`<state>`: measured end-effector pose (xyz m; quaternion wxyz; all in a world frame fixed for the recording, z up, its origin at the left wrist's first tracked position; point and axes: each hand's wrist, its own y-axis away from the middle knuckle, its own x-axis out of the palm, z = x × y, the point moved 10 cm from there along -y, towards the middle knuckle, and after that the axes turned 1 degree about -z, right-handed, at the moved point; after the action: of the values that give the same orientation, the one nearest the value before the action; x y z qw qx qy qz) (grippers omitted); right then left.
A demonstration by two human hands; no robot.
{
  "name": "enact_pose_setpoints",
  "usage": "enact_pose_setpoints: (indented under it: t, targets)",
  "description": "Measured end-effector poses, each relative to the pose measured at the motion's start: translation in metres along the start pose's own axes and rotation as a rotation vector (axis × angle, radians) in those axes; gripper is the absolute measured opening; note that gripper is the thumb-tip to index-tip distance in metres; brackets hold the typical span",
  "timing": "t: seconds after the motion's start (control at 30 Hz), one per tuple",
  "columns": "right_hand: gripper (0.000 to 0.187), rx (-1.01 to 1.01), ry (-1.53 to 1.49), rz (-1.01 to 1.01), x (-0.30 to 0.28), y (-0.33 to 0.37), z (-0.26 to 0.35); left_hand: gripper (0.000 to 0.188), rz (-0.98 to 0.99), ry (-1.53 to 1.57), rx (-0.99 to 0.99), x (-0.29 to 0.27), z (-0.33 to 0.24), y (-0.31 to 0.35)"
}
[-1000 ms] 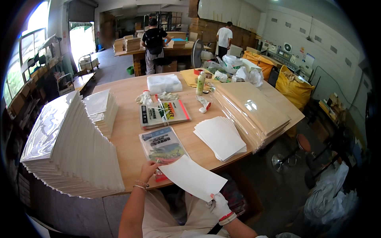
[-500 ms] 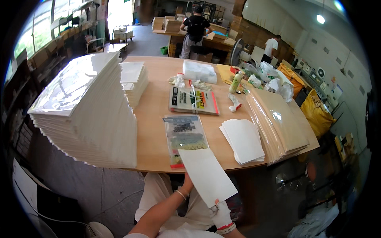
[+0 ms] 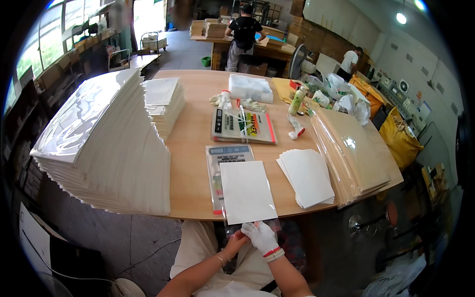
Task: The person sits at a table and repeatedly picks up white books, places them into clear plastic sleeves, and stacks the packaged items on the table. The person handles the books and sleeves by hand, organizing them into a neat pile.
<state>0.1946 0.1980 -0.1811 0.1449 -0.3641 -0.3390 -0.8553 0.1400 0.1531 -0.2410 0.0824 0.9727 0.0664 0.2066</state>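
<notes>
A white sheet point(image 3: 247, 193) lies flat at the table's near edge, with clear plastic showing along its sides like a bag around it. The near end of this clear plastic bag point(image 3: 273, 223) sticks out past the table edge. My bare left hand point(image 3: 236, 244) has its fingers closed at that end. Beside it, touching, my right hand point(image 3: 260, 236) in a white glove pinches the same end. Under the sheet, partly hidden, is a printed clear bag point(image 3: 216, 154). A fanned pile of white sheets point(image 3: 307, 178) lies to the right.
Tall stacks of plastic-covered white sheets point(image 3: 104, 148) stand at the left. Beyond my hands lies a tied bundle of printed bags point(image 3: 237, 126). Gloves point(image 3: 252, 105), a spray bottle point(image 3: 297, 100) and a brown plastic-wrapped stack point(image 3: 351, 148) are on the table. A person point(image 3: 244, 37) stands far off.
The white sheet, earlier tilted in my hands, now lies straight on the printed bag. My right hand has moved up and left to meet my left hand at the near end.
</notes>
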Motion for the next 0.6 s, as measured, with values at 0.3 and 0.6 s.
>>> enact_pose_setpoints:
  t: [0.3, 0.6]
  targets:
    - [0.01, -0.809, 1.755, 0.196, 0.103, 0.048, 0.015, 0.042, -0.191, 0.127, -0.339, -0.055, -0.012, 0.038]
    - [0.014, -0.449, 1.495, 0.346, 0.053, 0.024, 0.039, 0.045, -0.275, 0.172, -0.303, -0.037, -0.049, 0.038]
